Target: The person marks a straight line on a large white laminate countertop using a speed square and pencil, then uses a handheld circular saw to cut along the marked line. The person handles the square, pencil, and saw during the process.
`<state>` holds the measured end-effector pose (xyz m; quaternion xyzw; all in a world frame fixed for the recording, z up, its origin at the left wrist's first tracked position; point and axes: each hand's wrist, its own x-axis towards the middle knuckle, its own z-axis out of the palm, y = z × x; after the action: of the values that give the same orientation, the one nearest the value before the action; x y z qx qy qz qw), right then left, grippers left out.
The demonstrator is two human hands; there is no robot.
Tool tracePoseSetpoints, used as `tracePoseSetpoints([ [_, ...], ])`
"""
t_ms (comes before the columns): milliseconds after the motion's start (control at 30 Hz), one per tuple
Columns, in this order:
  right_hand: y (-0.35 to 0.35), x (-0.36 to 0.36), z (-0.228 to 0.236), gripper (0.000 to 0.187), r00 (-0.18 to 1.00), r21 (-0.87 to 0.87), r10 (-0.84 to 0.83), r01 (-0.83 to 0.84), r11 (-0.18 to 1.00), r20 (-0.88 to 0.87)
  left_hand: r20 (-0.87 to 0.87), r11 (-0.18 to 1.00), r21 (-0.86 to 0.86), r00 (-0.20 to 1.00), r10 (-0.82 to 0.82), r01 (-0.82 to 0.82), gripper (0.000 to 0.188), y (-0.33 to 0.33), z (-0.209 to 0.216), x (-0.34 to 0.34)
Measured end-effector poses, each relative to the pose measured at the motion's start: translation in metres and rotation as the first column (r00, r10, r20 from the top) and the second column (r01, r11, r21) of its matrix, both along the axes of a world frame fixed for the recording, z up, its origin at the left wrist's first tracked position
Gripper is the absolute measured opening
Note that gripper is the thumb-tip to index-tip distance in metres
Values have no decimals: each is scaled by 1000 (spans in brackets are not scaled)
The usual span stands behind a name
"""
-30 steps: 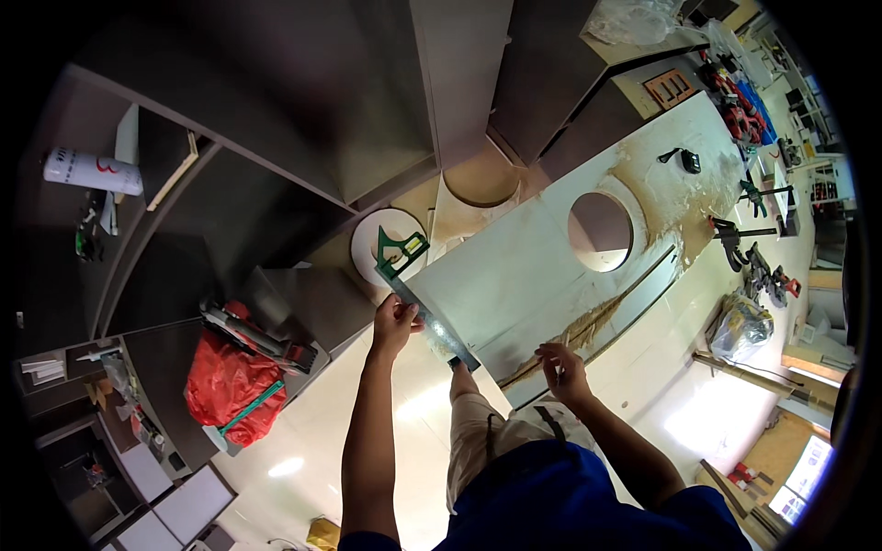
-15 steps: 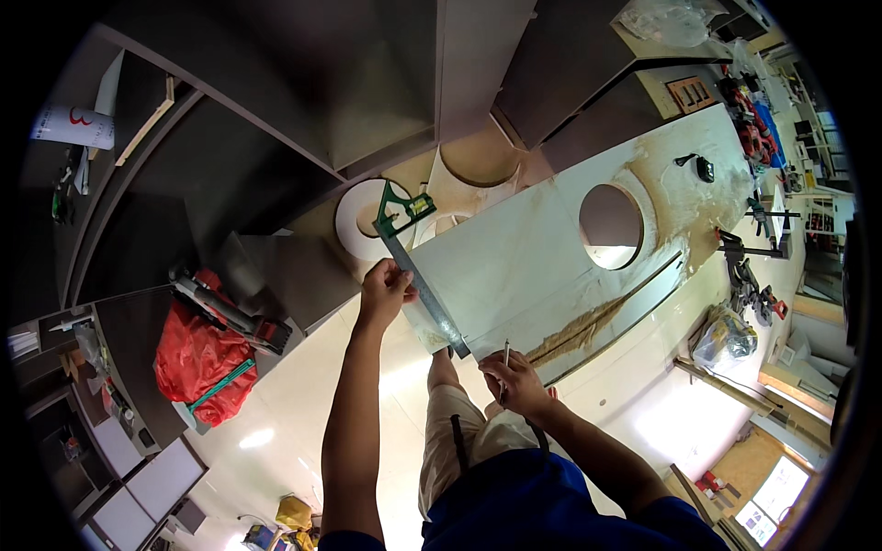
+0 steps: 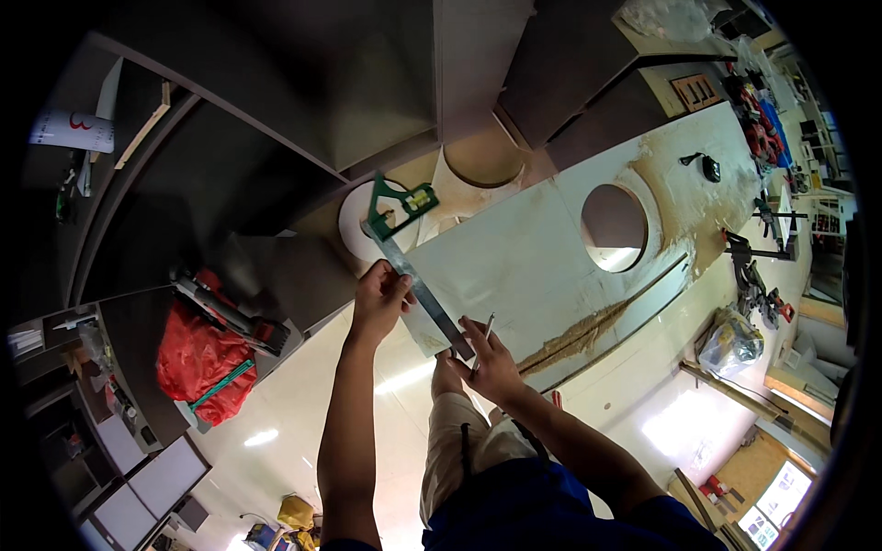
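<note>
Combination square with a green triangular head, a yellow level vial and a long steel blade (image 3: 432,308) takes centre stage, slanting from 11 o'clock at its head to between 5 and 6 o'clock at its blade tip. And look at the left hand (image 3: 379,298), between 8 and 9 o'clock: thumb and fingers clamped together on the blade, just below the head! Over to 5 o'clock, where the right hand (image 3: 492,364) has its fingers closed on a slim, pale, pen-like stick (image 3: 490,323), upper end poking out, right at the blade's lower end; whether the fingertips touch the steel, I can't tell.

The blade slants across the near-left end of a long, dusty white tabletop (image 3: 510,266) pierced by a round hole at about half past 2. Beyond that, just past 2, sits a compact black tape measure (image 3: 711,168). Behind the green head, between 10 and 11, a round white disc (image 3: 352,230) shows. And out between 8 and 9, a crumpled red plastic bag (image 3: 188,367)!
</note>
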<state>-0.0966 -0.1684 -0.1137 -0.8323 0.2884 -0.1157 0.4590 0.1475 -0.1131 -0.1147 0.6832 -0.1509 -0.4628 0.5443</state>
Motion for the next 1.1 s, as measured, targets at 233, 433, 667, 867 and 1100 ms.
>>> tracePoseSetpoints([
  [233,-6,34,19,49,992,216,-77,55,975,97,-35,991,-137,999,-3,-2,18,5,23,-2],
  [433,-24,9,58,38,963,514,129,-236,825,235,651,948,-316,735,191,34,50,0,90,47],
  [667,-85,-50,110,42,957,974,198,-223,34,212,871,807,263,229,-434,528,31,3,201,87],
  [867,-130,-52,160,35,784,962,592,-268,53,185,-20,584,200,599,-801,787,21,27,225,45],
  [1100,-147,-79,220,38,725,944,642,-330,10,247,-338,852,39,809,-480,522,28,101,250,-12],
])
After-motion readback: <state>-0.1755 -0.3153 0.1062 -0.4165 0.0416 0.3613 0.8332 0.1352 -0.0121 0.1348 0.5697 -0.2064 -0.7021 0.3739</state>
